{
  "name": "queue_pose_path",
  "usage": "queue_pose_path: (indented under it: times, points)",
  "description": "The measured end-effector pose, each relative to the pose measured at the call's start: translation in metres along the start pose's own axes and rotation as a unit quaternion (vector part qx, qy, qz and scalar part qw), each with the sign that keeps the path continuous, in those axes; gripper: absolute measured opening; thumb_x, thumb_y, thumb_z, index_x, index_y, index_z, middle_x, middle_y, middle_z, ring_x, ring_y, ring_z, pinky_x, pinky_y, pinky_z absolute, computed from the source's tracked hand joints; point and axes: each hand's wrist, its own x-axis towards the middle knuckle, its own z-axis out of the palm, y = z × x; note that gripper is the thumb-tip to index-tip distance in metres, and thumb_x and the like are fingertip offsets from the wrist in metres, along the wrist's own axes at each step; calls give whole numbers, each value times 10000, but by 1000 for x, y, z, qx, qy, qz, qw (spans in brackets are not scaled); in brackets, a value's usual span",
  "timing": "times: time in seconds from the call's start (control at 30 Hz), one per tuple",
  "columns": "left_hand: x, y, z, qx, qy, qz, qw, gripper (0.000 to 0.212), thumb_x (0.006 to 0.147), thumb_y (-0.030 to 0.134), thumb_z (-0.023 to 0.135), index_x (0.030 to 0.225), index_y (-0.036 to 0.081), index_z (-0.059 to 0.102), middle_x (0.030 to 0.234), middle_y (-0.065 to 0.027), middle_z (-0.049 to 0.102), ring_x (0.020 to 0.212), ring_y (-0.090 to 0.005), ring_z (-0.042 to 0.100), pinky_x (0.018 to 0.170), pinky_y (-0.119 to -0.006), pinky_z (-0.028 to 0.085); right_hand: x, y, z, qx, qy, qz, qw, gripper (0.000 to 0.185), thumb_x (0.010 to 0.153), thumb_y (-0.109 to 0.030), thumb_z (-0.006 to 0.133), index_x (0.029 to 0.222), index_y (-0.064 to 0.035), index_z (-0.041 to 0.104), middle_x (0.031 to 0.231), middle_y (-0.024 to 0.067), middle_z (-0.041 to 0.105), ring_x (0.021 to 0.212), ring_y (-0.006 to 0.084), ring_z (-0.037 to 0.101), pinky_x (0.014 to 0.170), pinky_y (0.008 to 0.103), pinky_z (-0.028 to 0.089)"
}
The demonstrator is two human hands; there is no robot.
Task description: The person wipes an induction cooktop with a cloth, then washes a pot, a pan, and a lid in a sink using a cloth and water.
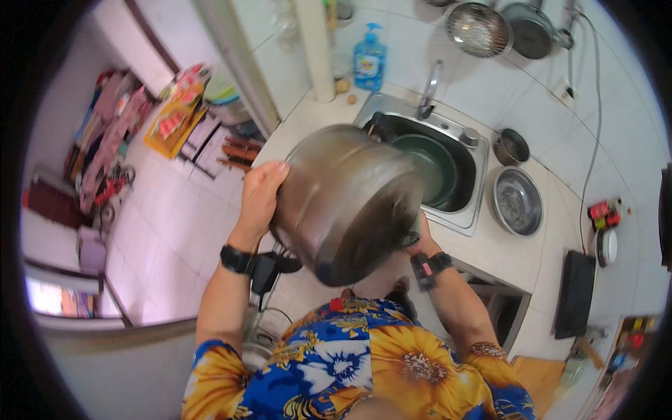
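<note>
A large, dull metal pot (336, 194) is tilted on its side in front of me, its darkened base turned toward the lower right. My left hand (264, 193) grips its left side, thumb on the outer wall and the other fingers hidden. On the pot's right, my right hand (424, 237) holds a dark green scouring pad (412, 234) against the base; the pot hides part of this hand. Behind the pot, a green basin (429, 168) with water stands in the steel sink (476, 194). The pot covers the sink's near left part.
A faucet (431, 89) rises behind the sink, with a blue soap bottle (370, 60) at its left. A metal bowl (517, 201) and a small pot (511, 147) sit on the counter at right. Pans (527, 31) hang on the wall. A dark appliance (265, 270) is below my left wrist.
</note>
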Motion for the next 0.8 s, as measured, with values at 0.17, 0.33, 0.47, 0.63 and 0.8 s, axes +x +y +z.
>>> queue_pose_path:
  times: [0.17,0.33,0.47,0.63,0.8]
  points:
    - [-6,-21,9,-68,99,6,993,245,955,210,524,943,-1,647,875,12,635,774,-42,545,684,-204,442,2,37,22,-4,40,-118,992,433,952,-382,450,1230,-63,543,1206,84,584,1072,251,562,946,404,457]
    - [-25,-30,19,-84,166,35,982,239,955,209,520,874,8,623,795,24,599,714,-54,482,635,-232,413,2,64,59,2,145,-89,986,377,945,-347,467,1200,-82,550,1192,68,587,1084,245,553,966,393,442]
    - [-36,-50,42,0,209,96,973,260,941,192,521,823,-37,551,693,-110,528,668,-152,448,611,-322,398,7,80,51,-13,104,-91,990,356,952,-337,441,1180,-91,559,1171,65,597,1074,241,562,958,401,448]
    - [-52,-68,53,74,229,149,959,234,902,165,567,790,-37,527,741,-208,531,688,-320,503,616,-393,398,6,85,77,0,99,-56,993,379,957,-349,419,1216,-99,537,1194,75,588,1073,251,568,930,415,469]
    - [-69,-79,57,238,142,164,947,222,835,142,649,738,-4,512,747,-203,523,636,-369,510,533,-429,392,-5,87,103,-59,56,-66,994,393,952,-305,425,1230,-49,530,1203,122,580,1075,269,567,940,413,461]
